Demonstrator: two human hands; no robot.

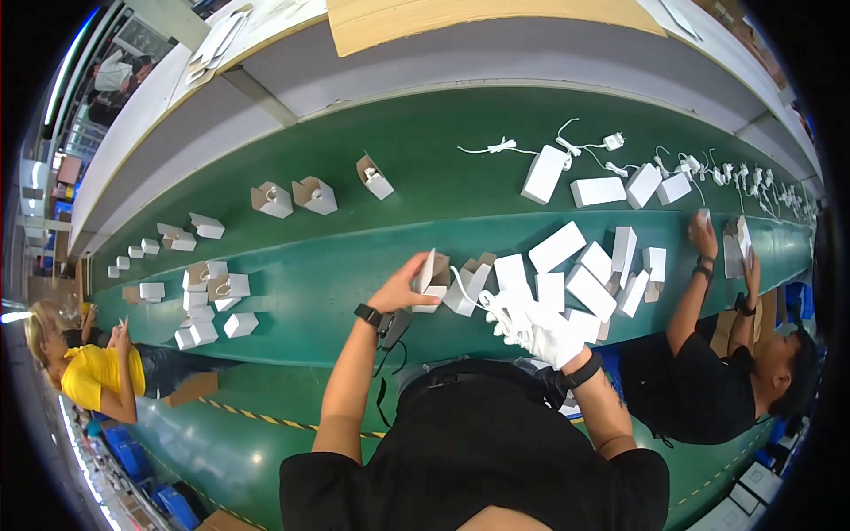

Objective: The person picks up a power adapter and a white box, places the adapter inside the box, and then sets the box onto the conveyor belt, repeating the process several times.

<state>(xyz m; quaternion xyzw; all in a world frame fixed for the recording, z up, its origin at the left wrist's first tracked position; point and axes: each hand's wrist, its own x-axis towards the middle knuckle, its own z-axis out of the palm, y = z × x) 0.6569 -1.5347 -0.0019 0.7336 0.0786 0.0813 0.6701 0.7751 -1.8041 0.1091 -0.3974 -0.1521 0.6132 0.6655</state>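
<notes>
My bare left hand (396, 290) is closed around a small white cardboard box (431, 298), whose lid stands up and shows a brown inside. In a white glove, my right hand (551, 334) grips a bundled white cable (503, 311), with a loop of it reaching left toward the boxes. Between the two hands lies another open white box (465, 294) on the green belt. Several more white boxes (591, 294) are heaped just beyond and to the right of my right hand, some with brown flaps out.
Open white boxes (315, 196) and plugs with cables (614, 141) rest on the far green strip (425, 181). More boxes (203, 332) stand at the left. A co-worker in black (699, 380) handles boxes at my right; a person in yellow (93, 376) is far left.
</notes>
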